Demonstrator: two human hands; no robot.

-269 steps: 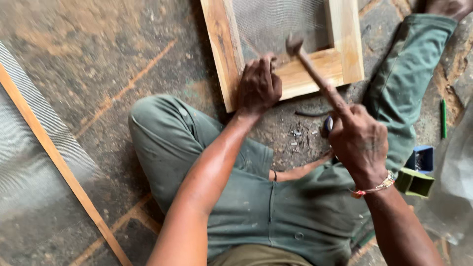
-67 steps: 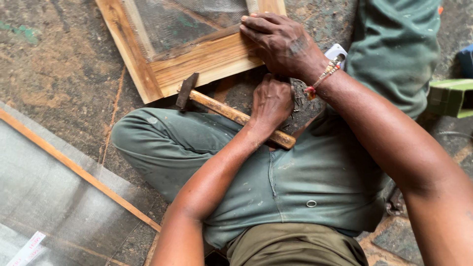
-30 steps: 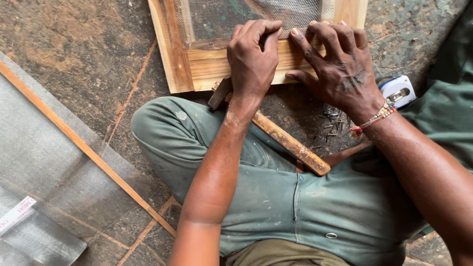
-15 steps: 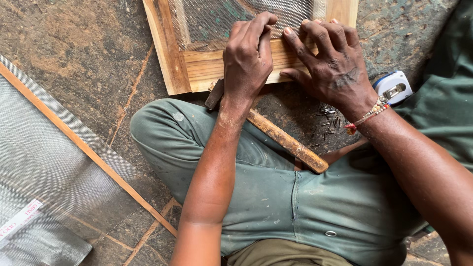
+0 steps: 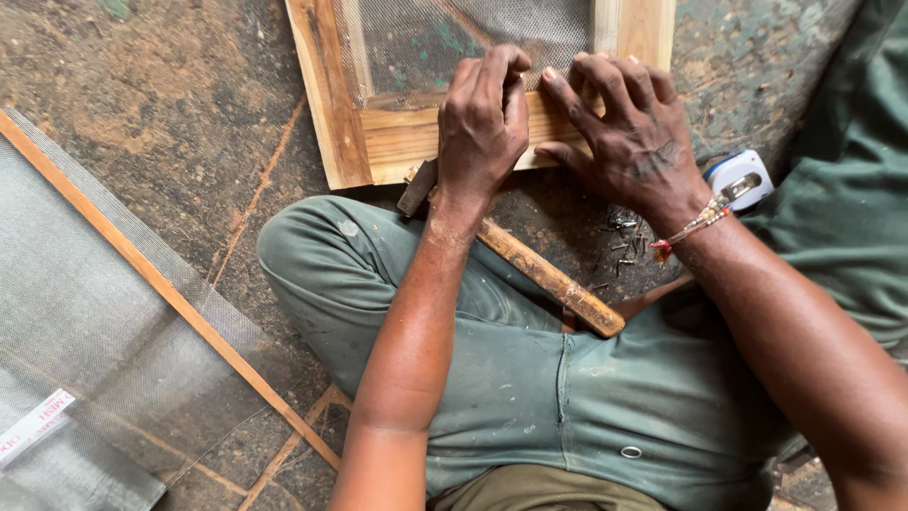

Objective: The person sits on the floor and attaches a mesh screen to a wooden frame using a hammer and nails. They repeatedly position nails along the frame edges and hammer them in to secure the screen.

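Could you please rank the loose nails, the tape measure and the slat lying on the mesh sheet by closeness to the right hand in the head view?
From the right hand:
1. Loose nails, on the floor just below the wrist.
2. Tape measure, on the floor beyond the wrist, to its right; only slightly farther than the nails.
3. Wooden slat, far left, lying diagonally over the mesh sheet.

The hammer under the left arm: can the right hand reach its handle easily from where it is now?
Probably yes. The hammer lies across the lap, its wooden handle bare and pointing toward the right hand, which rests flat on the wooden frame. Only the left hand and wrist cross over its head end.
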